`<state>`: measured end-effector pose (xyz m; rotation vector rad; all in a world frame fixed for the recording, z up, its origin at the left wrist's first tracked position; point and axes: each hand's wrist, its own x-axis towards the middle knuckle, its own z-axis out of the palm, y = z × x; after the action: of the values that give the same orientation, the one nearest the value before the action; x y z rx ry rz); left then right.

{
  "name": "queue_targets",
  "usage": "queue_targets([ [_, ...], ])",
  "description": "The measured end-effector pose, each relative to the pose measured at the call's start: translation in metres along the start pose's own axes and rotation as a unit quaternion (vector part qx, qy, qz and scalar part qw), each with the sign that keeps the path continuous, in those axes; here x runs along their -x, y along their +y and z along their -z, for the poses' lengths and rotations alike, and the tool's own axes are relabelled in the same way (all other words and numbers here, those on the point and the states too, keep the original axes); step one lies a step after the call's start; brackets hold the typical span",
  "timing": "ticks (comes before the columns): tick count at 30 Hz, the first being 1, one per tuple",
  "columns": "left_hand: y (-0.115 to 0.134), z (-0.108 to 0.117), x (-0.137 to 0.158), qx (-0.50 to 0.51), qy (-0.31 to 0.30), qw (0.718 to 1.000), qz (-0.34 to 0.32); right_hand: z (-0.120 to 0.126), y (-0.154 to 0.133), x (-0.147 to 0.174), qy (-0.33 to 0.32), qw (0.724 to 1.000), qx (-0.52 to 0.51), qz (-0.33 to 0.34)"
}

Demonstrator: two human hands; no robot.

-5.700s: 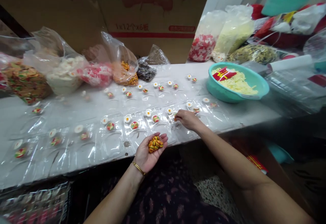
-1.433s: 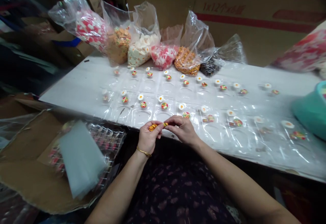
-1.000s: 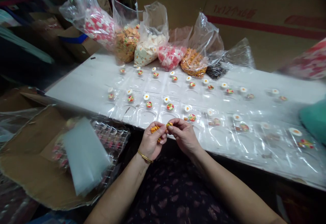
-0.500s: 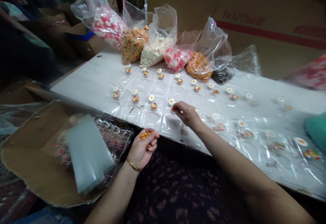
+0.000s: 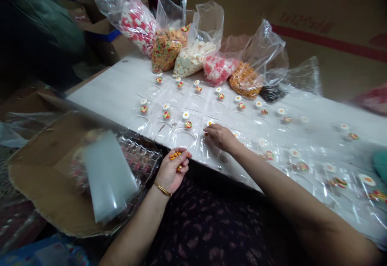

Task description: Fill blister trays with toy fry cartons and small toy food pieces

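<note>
My left hand is closed around several small orange pieces with dark stripes, held just off the table's front edge. My right hand reaches over the clear plastic trays, fingers pinched together. At its fingertips a bit of a small orange piece shows, just below a fried-egg piece. To the left in the same row, another fried-egg piece sits above a round red-and-green piece. Similar pairs lie in the other trays.
Along the back of the white table stand clear bags of small pieces, among them a pink-and-white bag and an orange bag. A cardboard box at lower left holds clear plastic sheets. Someone in dark clothing is at upper left.
The view has shifted a little, so the table and bags appear further right. My right hand's fingers have lowered slightly over the tray. My left hand keeps its hold on the orange pieces.
</note>
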<state>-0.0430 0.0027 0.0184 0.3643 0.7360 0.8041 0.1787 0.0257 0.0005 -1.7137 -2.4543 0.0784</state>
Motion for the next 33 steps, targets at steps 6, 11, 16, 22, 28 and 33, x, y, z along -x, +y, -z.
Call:
queue_targets([
  [6,-0.002,-0.004,0.000,-0.008,0.006,1.000,0.005,-0.003,-0.002,-0.002,-0.035,0.998,0.054,0.026],
  [11,0.001,-0.005,-0.006,-0.003,0.044,0.999,0.002,0.004,-0.001,-0.003,0.010,0.998,-0.055,-0.005],
  [16,0.001,-0.007,-0.015,-0.033,0.074,0.996,-0.029,0.028,-0.048,-0.005,0.114,0.951,-0.288,0.015],
  [22,0.005,0.000,-0.015,-0.083,0.102,0.988,-0.076,0.018,-0.068,-0.019,0.085,0.918,-0.386,-0.025],
  [28,0.032,0.027,-0.006,-0.020,0.106,0.992,-0.062,-0.002,-0.040,-0.074,0.089,0.954,-0.253,-0.135],
  [33,0.046,0.040,-0.002,0.032,0.099,0.993,-0.061,-0.006,-0.047,-0.100,-0.010,0.993,-0.057,-0.099],
])
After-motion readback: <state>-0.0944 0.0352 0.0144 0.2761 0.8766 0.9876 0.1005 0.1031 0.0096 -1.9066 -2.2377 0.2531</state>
